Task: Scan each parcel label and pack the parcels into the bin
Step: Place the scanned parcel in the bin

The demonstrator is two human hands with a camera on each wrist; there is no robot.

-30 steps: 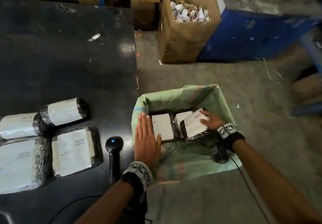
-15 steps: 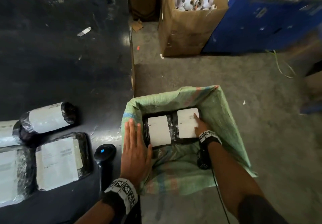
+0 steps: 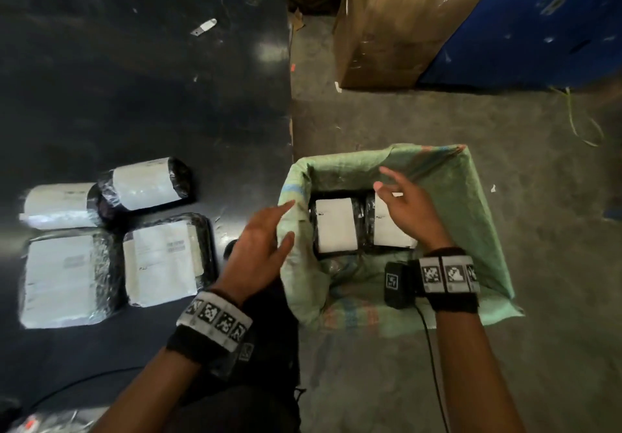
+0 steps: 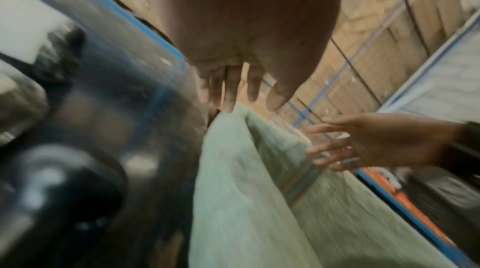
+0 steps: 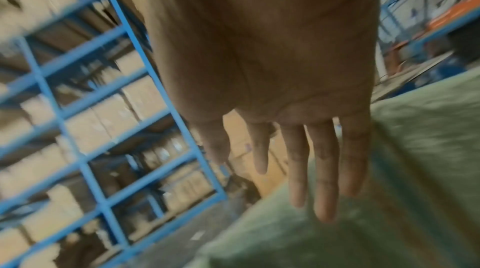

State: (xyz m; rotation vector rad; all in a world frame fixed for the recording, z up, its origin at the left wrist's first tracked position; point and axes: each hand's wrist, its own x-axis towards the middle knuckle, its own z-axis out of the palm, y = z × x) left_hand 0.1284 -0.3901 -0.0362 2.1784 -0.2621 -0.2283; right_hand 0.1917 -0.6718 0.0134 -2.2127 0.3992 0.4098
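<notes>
Bin (image 3: 471,203) — two parcels (image 3: 336,225) side by side inside. Left hand (image 3: 259,250) and right hand (image 3: 409,212) above — fingers spread, empty; four parcels (image 3: 165,261) on table (image 3: 134,79).

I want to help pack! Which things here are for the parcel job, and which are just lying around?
For the job:
- four parcels on the table, waiting
- two parcels in the bin, side by side
- green-lined bin
- left hand and right hand, both holding nothing

Just lying about:
- cardboard box of paper scraps
- small white scrap on the table
- blue panel beside that box
</notes>
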